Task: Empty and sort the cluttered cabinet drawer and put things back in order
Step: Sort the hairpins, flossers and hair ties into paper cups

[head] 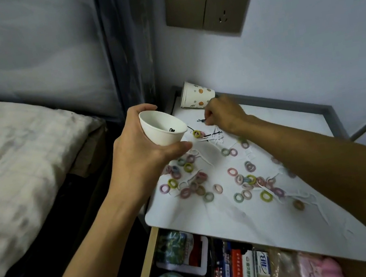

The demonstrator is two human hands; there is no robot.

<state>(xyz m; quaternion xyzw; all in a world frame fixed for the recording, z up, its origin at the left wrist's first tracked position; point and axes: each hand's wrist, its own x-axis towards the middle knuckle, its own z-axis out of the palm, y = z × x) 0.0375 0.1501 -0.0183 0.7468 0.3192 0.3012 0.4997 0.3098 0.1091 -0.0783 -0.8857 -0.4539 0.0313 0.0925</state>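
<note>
Clasping flimsy paper cup (160, 131) in left grip (141, 155), mid-frame; pinching thin, likely slippery hairpin (200, 120) mid-length on bench (214, 224) with right grip (223, 112).

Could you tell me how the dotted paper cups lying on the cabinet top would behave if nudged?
The dotted paper cups lie on their side, so they would probably roll in a curve, being tapered. Being paper, they likely feel light and crush easily.

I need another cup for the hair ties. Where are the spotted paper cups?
In the head view, the spotted paper cups lie on their side at the far left corner of the cabinet top, just beyond the right hand.
</note>
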